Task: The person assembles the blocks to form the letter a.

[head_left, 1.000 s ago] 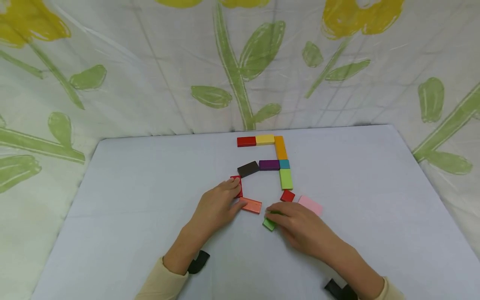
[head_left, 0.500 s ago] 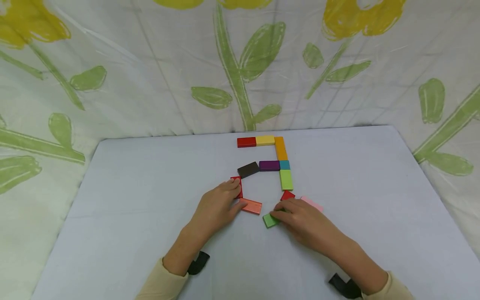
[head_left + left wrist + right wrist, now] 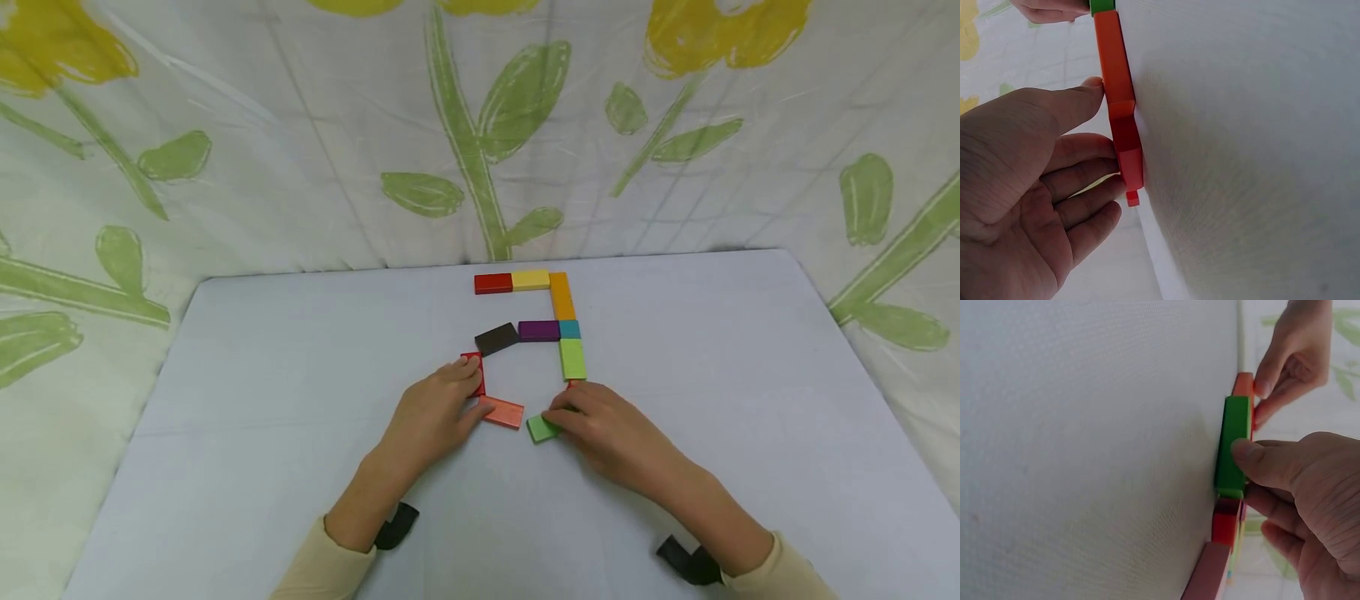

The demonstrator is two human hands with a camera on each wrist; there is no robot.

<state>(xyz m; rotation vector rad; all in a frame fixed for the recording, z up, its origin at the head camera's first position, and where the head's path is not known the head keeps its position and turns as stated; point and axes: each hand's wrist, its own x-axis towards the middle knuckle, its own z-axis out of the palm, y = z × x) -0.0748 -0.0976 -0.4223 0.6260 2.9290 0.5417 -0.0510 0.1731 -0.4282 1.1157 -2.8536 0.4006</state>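
My left hand (image 3: 431,412) rests its fingertips on a red block (image 3: 481,388). Its thumb touches the salmon-orange block (image 3: 504,413) that slants off the red one's near end. The left wrist view shows these fingers fairly straight against the red block's side. My right hand (image 3: 626,437) pinches a green block (image 3: 1233,444) between thumb and fingers. The green block lies on the table, with a small gap to the orange block in the head view. Just behind it is a small red block (image 3: 1225,526), mostly covered by the right hand from above.
Flat blocks continue the outline: lime (image 3: 573,360), teal (image 3: 570,329), purple (image 3: 538,332), dark brown (image 3: 496,339), orange-yellow (image 3: 562,296), yellow (image 3: 530,280) and dark red (image 3: 492,284). A pink block (image 3: 1207,573) lies beside the small red one. A flowered cloth (image 3: 322,167) hangs behind the white table (image 3: 262,375).
My right hand has turned the green block and slid it slightly away from me. That hand now covers the pink block and most of the small red one. The left hand stays put.
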